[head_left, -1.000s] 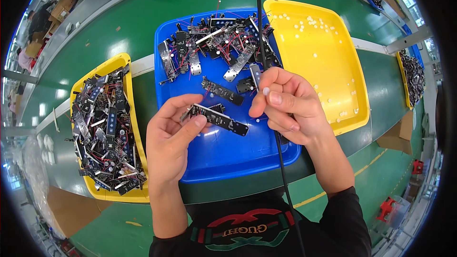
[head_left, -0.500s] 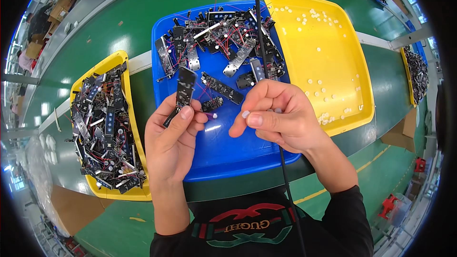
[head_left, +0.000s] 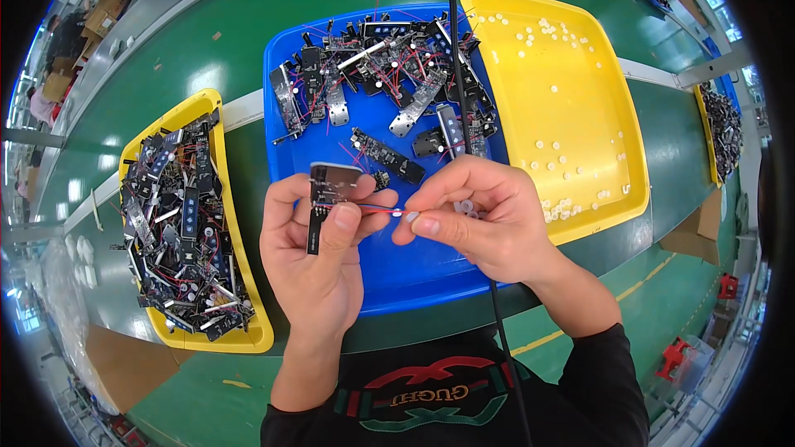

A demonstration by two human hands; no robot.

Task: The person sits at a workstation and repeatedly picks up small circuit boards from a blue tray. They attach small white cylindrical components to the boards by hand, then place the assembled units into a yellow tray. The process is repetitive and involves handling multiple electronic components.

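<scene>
My left hand [head_left: 313, 261] is closed on a black circuit board [head_left: 331, 185], held tilted above the near part of the blue tray [head_left: 414, 281]. Thin red and blue wires [head_left: 377, 209] run from the board toward my right hand, with a small white tip [head_left: 397, 213] at their end. Between thumb and forefinger, my right hand [head_left: 505, 223] pinches a small whitish cap [head_left: 411, 217] right beside that tip. Whether cap and tip touch is too small to tell. More translucent caps [head_left: 469, 209] are tucked in the curled fingers of this hand.
Many wired circuit boards [head_left: 385, 66] fill the blue tray's far half. On the left, a yellow tray [head_left: 260, 339] is heaped with boards. Loose white caps lie scattered in the right yellow tray [head_left: 571, 128]. A black cable [head_left: 455, 41] hangs across the workspace, passing behind my right hand.
The board has been turned in my left hand, bringing its wires across to the right. Both hands have come together, so the pinched cap is now at the wire tip.
</scene>
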